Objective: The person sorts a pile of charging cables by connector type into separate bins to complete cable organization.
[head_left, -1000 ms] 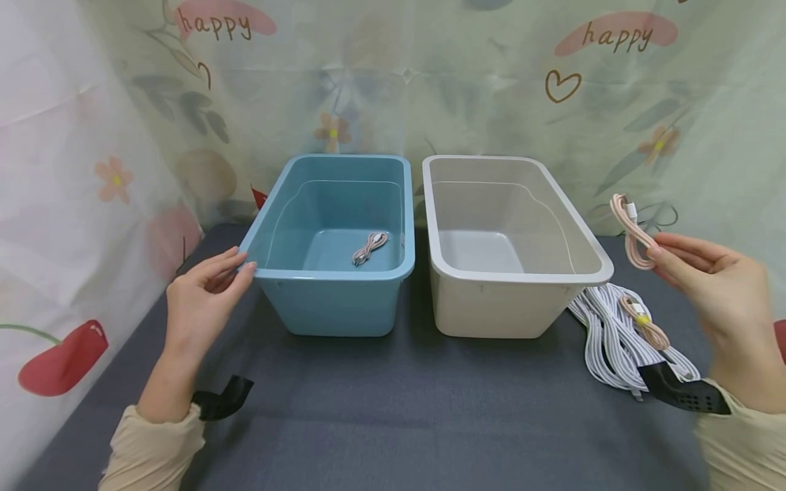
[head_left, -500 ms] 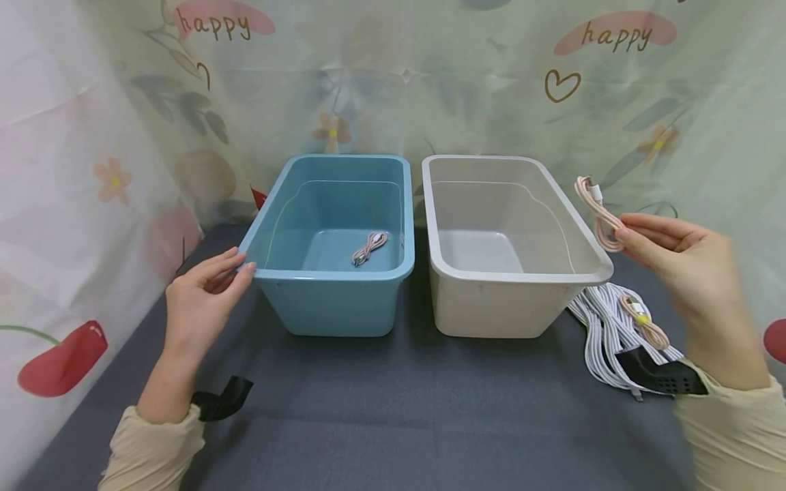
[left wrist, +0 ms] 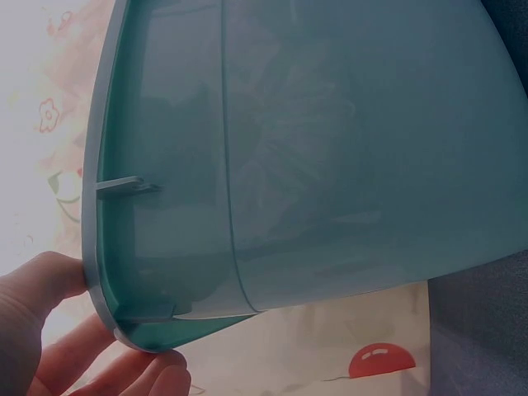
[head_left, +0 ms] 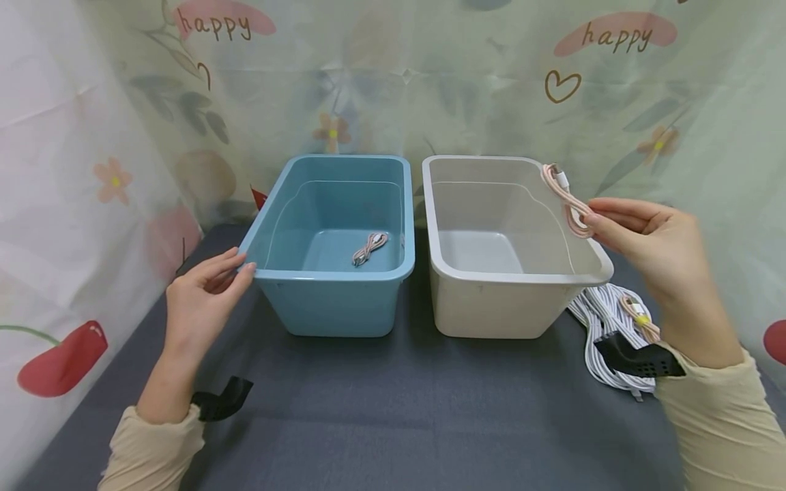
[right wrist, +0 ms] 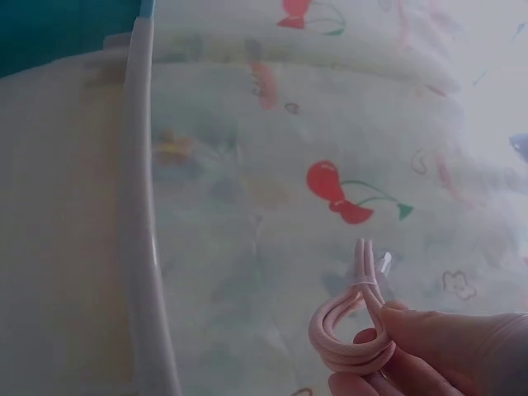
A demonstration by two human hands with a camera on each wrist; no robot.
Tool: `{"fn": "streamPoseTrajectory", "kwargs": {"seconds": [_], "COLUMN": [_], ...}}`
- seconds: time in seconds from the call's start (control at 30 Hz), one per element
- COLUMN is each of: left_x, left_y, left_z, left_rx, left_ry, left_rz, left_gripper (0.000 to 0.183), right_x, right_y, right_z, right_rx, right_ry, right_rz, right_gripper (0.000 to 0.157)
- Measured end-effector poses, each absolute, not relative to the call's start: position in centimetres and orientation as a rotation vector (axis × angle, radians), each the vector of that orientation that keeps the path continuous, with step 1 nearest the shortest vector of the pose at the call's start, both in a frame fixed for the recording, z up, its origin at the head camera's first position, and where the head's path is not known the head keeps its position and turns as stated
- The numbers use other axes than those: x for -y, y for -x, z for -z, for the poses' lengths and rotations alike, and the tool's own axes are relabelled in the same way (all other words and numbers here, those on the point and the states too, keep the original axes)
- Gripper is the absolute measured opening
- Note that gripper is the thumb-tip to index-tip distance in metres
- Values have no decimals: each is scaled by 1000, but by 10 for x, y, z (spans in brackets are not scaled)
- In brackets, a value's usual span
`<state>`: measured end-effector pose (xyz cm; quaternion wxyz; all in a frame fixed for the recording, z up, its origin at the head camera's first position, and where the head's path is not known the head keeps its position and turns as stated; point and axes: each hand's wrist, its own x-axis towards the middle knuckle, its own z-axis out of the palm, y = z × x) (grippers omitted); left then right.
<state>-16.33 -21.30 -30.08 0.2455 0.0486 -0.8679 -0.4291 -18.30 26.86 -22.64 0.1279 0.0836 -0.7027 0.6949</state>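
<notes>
My right hand [head_left: 657, 249] pinches a coiled pink charging cable [head_left: 568, 201] between thumb and fingertips, over the right rim of the beige bin [head_left: 491, 307]. In the right wrist view the cable [right wrist: 355, 346] hangs in a tied loop with its pale plug showing. My left hand [head_left: 199, 300] grips the near left corner of the blue bin [head_left: 331, 307]. In the left wrist view, its thumb and fingers sit on either side of the rim [left wrist: 97, 272]. A second pink cable [head_left: 370, 249], bundled with a white plug, lies on the blue bin's floor.
A large coiled white cable [head_left: 598, 341] lies on the dark tablecloth [head_left: 393, 423] right of the beige bin, partly behind my right wrist. On it rests another pink cable [head_left: 641, 317] with a yellow tie. A patterned curtain [head_left: 393, 82] stands close behind both bins.
My right hand has carried the pink cable leftward and slightly up, from right of the beige bin to over its right rim. My left hand has stayed at the blue bin's corner.
</notes>
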Motion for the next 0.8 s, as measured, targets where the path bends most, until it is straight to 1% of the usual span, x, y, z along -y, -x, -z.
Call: {"fn": "streamPoseTrajectory", "kwargs": {"seconds": [0.47, 0.8], "left_x": [213, 213], "left_y": [163, 163], "left_z": [301, 301], "left_rx": [2368, 2361], "left_ry": [-125, -115], "left_rz": [1178, 1181], "left_gripper": [40, 40], "right_x": [-227, -202], "right_y": [202, 214], "right_z": [208, 206], "right_rx": [2110, 2128], "right_ry": [-313, -409], "right_rz": [-2007, -2043], "right_gripper": [20, 17]}}
